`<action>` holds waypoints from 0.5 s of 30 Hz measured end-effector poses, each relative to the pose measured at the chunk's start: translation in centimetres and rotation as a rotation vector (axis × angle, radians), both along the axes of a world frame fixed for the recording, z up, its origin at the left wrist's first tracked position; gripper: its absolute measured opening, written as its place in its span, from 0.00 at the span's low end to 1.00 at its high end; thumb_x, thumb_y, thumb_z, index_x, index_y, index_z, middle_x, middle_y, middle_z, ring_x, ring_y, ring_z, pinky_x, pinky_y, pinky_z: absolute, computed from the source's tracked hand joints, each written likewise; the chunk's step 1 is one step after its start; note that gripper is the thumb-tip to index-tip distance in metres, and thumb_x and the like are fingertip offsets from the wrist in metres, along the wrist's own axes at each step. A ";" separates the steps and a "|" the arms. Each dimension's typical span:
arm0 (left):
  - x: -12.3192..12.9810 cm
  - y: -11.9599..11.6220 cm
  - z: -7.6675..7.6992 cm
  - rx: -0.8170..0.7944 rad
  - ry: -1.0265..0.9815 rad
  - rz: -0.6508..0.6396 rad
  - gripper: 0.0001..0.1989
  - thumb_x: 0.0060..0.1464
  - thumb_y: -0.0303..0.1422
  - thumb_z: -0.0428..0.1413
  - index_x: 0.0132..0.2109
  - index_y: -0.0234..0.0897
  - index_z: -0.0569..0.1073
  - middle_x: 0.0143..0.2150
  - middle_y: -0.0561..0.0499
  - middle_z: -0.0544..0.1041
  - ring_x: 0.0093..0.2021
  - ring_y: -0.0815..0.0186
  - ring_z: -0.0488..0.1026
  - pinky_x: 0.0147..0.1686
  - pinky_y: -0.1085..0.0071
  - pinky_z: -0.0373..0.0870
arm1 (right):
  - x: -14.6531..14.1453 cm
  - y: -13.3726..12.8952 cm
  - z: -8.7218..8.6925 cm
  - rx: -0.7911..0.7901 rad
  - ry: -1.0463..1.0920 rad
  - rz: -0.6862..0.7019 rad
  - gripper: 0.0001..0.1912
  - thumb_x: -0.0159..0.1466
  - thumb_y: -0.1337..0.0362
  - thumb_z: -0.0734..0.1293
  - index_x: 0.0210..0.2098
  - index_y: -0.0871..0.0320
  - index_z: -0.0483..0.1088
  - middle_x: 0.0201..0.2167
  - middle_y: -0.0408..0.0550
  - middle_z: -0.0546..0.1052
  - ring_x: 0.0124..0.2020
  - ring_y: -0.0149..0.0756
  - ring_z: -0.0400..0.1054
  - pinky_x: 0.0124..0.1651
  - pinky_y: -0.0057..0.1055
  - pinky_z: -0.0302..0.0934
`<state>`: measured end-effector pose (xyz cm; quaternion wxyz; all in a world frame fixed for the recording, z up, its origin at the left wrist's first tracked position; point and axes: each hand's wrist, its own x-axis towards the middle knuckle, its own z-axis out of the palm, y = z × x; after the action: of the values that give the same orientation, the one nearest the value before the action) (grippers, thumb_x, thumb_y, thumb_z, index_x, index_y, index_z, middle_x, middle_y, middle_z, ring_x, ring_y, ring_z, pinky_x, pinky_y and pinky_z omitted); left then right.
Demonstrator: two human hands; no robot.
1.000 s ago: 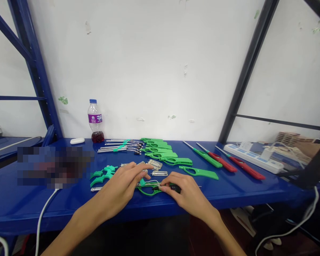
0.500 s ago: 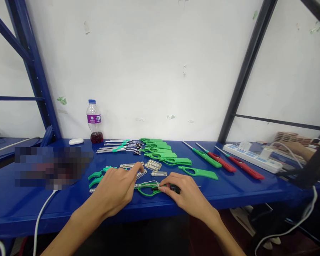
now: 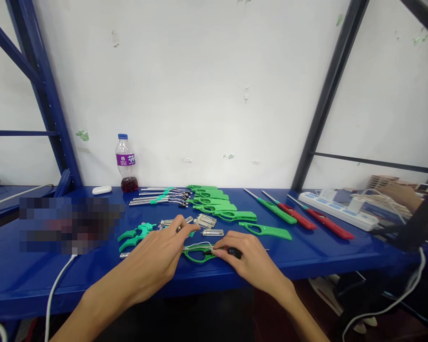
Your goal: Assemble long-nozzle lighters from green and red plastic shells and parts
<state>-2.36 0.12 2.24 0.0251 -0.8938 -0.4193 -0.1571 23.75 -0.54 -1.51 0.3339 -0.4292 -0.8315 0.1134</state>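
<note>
A green lighter casing half [image 3: 196, 260] lies near the table's front edge, with a white wire [image 3: 199, 245] running along it. My left hand [image 3: 160, 249] is over its left end, thumb and fingers closed on a small teal trigger [image 3: 191, 233], mostly hidden. My right hand [image 3: 248, 256] pinches the casing and wire with thumb and index finger. Under that palm is a screwdriver with a black handle [image 3: 234, 252]; its thin shaft sticks out to the right. Loose teal triggers [image 3: 142, 231] lie left of my left hand. Clear fuel tanks [image 3: 213, 232] lie just beyond the casing.
Several green casings [image 3: 235, 215] and metal lighter tubes with wires [image 3: 150, 200] lie further back. Assembled lighters [image 3: 319, 221] are at right, beside a white power strip [image 3: 337, 211]. A drink bottle [image 3: 126, 164] and white case [image 3: 102, 190] stand by the wall. Another person's hand [image 3: 399, 197] shows far right.
My left hand has drawn its fingers together, and a teal trigger now shows at its fingertips. The right hand and the casing have stayed in place.
</note>
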 end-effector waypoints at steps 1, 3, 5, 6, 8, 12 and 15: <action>-0.3 0.3 -0.2 0.004 0.002 -0.008 0.33 0.60 0.20 0.39 0.67 0.48 0.68 0.58 0.44 0.75 0.34 0.59 0.78 0.33 0.66 0.66 | 0.0 0.0 0.0 -0.003 0.003 0.001 0.10 0.73 0.55 0.67 0.42 0.50 0.81 0.38 0.41 0.82 0.41 0.37 0.76 0.43 0.30 0.60; -1.0 0.8 -0.6 0.019 -0.030 -0.040 0.37 0.57 0.17 0.40 0.67 0.51 0.69 0.60 0.46 0.76 0.44 0.57 0.79 0.39 0.66 0.70 | 0.1 0.1 -0.1 -0.007 0.010 0.003 0.10 0.73 0.56 0.68 0.42 0.50 0.81 0.39 0.41 0.82 0.41 0.37 0.76 0.43 0.29 0.60; -1.4 1.4 -0.9 0.011 -0.087 -0.067 0.37 0.58 0.17 0.41 0.68 0.54 0.69 0.56 0.50 0.80 0.48 0.58 0.79 0.42 0.67 0.70 | 0.1 0.2 -0.1 -0.005 0.011 0.003 0.10 0.73 0.56 0.68 0.42 0.50 0.81 0.39 0.41 0.82 0.41 0.37 0.76 0.44 0.29 0.60; -1.6 1.6 -1.0 -0.002 -0.116 -0.075 0.36 0.61 0.18 0.42 0.68 0.54 0.68 0.53 0.51 0.82 0.46 0.59 0.80 0.41 0.68 0.70 | 0.1 0.2 -0.1 -0.002 0.011 0.003 0.10 0.73 0.56 0.68 0.42 0.50 0.81 0.39 0.41 0.82 0.41 0.37 0.76 0.44 0.30 0.60; -1.5 1.9 -1.0 -0.027 -0.160 -0.073 0.29 0.66 0.22 0.44 0.67 0.53 0.70 0.48 0.53 0.84 0.42 0.59 0.80 0.39 0.68 0.70 | 0.1 0.2 -0.1 0.000 0.013 0.006 0.10 0.73 0.56 0.68 0.42 0.50 0.82 0.39 0.41 0.83 0.41 0.37 0.76 0.44 0.30 0.60; -0.9 2.3 -1.3 -0.001 -0.218 -0.109 0.16 0.70 0.30 0.50 0.57 0.46 0.78 0.47 0.52 0.85 0.45 0.58 0.81 0.44 0.67 0.72 | 0.1 0.1 -0.1 -0.004 0.012 0.004 0.10 0.73 0.56 0.68 0.42 0.50 0.82 0.39 0.41 0.82 0.41 0.37 0.76 0.43 0.30 0.60; -0.4 2.4 -1.6 0.080 -0.239 -0.198 0.15 0.71 0.29 0.49 0.49 0.46 0.81 0.50 0.50 0.83 0.49 0.58 0.79 0.46 0.67 0.72 | 0.0 0.2 0.0 -0.003 0.002 -0.002 0.10 0.73 0.56 0.68 0.42 0.50 0.82 0.38 0.41 0.82 0.40 0.36 0.76 0.43 0.29 0.60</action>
<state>-2.81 2.47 0.65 -0.0047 -0.9040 -0.3226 -0.2806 23.79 -0.35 -1.54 0.3343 -0.4304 -0.8306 0.1146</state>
